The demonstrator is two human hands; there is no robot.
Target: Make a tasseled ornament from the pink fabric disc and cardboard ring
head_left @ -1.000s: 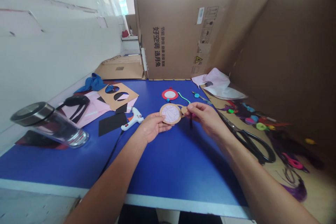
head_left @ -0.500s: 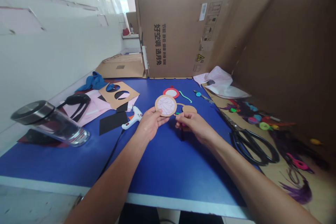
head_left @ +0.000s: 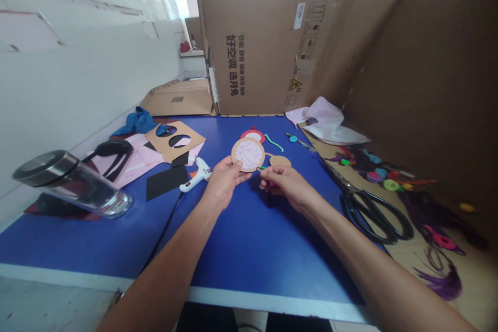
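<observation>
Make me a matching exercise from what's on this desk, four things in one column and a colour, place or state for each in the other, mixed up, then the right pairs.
Column one
1. Glue gun
2. Bottle
3. Large scissors
4. Round card with purple lines

Column two
A. Held in the left hand
B. Black-handled, on the right side
C. See-through, silver-topped, at the far left
D. White, beside a flat black sheet

Right pairs
1-D, 2-C, 3-B, 4-A
</observation>
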